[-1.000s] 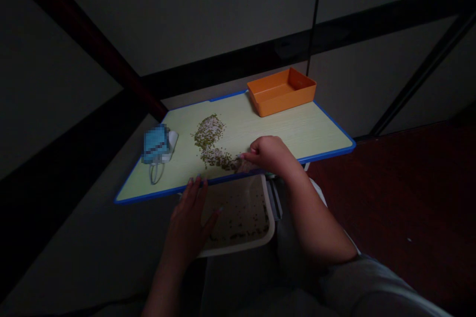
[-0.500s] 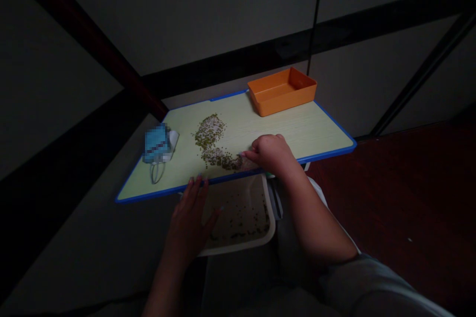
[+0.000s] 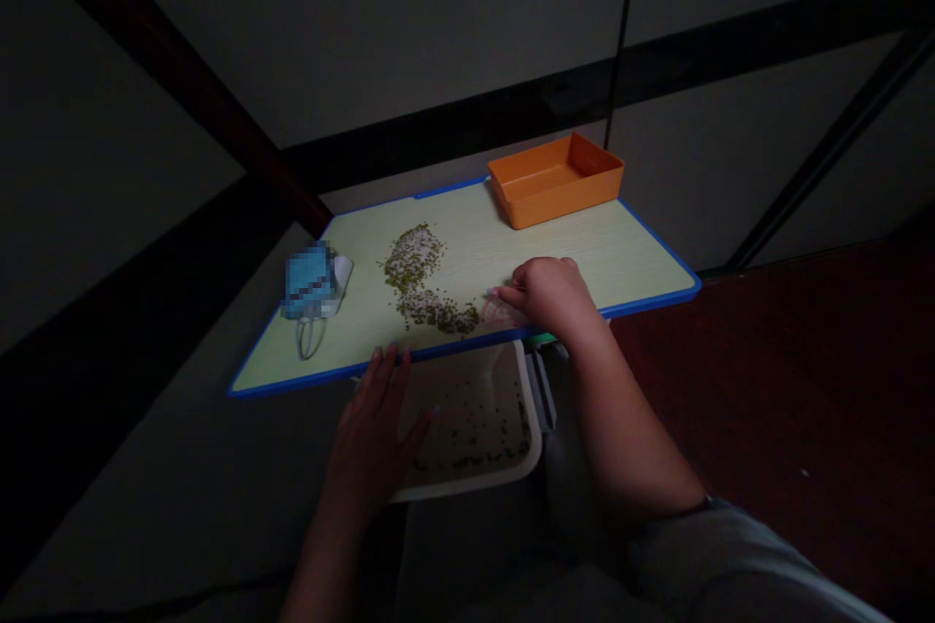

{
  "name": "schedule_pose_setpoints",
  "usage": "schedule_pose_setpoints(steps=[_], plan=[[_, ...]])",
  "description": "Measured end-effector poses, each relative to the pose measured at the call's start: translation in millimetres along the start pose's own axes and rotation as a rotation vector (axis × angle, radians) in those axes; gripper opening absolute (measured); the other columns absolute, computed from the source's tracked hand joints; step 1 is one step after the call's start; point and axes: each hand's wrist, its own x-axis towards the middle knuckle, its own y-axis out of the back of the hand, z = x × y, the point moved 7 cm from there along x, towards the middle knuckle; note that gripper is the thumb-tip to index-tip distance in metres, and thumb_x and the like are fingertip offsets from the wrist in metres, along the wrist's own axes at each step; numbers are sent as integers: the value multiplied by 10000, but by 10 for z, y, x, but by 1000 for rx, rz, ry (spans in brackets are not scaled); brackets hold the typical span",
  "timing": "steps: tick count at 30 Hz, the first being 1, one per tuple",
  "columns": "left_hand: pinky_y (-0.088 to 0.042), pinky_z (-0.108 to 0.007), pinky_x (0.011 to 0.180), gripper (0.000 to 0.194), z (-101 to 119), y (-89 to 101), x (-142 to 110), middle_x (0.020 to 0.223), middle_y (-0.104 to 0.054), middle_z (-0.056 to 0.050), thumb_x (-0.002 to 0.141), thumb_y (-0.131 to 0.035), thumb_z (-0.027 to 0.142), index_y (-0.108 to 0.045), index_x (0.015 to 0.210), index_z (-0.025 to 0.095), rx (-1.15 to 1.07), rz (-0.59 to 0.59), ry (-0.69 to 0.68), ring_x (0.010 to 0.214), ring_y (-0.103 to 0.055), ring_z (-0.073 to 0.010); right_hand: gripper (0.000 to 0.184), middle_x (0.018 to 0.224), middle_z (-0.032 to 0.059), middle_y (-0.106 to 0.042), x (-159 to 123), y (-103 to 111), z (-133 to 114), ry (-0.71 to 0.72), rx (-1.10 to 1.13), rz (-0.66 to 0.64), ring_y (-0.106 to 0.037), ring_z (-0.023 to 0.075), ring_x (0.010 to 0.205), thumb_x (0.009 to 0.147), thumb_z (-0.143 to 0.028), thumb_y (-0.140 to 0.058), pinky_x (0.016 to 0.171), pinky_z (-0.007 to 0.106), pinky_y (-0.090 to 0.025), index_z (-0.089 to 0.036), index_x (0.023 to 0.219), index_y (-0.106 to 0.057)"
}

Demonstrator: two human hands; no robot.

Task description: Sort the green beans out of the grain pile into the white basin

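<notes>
On the pale tabletop with a blue rim (image 3: 351, 326) lies a spread of small green beans, like mung beans, mixed with whitish grains (image 3: 413, 258). Its tail bends toward the front edge, ending in mostly green beans (image 3: 453, 316). My right hand (image 3: 551, 297) is just right of that tail, its fingers curled and one fingertip pointing left at the tabletop. Pale pinkish grains (image 3: 503, 313) lie under and beside it; what its fingers hold, if anything, is hidden. My left hand (image 3: 376, 419) is open, fingers spread at the front edge, over a pale tub (image 3: 537, 448) holding scattered dark bits.
An orange open box (image 3: 555, 200) stands at the tabletop's back right. On the left lies a blue, blurred-out packet (image 3: 308, 282) with a looped cord (image 3: 310, 339) and a white item beside it. A wall runs behind the table; dark red floor (image 3: 789, 389) shows to the right.
My right hand has shifted a little to the right, away from the green beans, with more pale grains showing beside its fingertip. The left hand has stayed in place.
</notes>
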Motion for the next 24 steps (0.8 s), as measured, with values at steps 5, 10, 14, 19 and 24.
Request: schedule_pose_setpoints(steps=[5,10,14,19,24], plan=[[-373,-515,1076,784,-1,5,-8,1573,-242,-120,879,-494,466,-68,1510,281,-1,2,0,1446,-219,-295,398,649,52,-638,-20,60,148,-39,100,55,-489,150,614,879,-478,-543,612,298,-257,-177,651,-670],[-373,-517,1076,776,-5,-9,-8,1573,-241,-123,881,-488,469,-74,1510,278,6,5,1,1446,-222,-295,417,567,20,-562,-31,79,314,-81,169,96,-398,121,546,864,-476,-557,583,295,-222,-181,576,-621],[-369,-511,1080,782,-7,-18,-8,1571,-244,-126,880,-495,461,-71,1510,274,7,9,-9,1450,-210,-289,414,557,17,-550,-15,47,340,-104,172,79,-387,119,539,858,-483,-558,583,296,-217,-181,584,-632],[-372,-516,1076,775,-4,-5,-4,1566,-259,-129,880,-491,474,-87,1509,270,13,12,0,1445,-225,-293,412,575,22,-575,-9,4,210,-59,185,32,-413,121,540,860,-496,-547,570,292,-223,-181,618,-658],[-371,-512,1079,772,3,-1,-3,1568,-255,-125,880,-490,471,-89,1509,270,15,4,-3,1447,-219,-293,394,658,70,-645,-5,-1,132,-66,70,-4,-515,159,634,873,-477,-537,606,299,-262,-176,674,-697]])
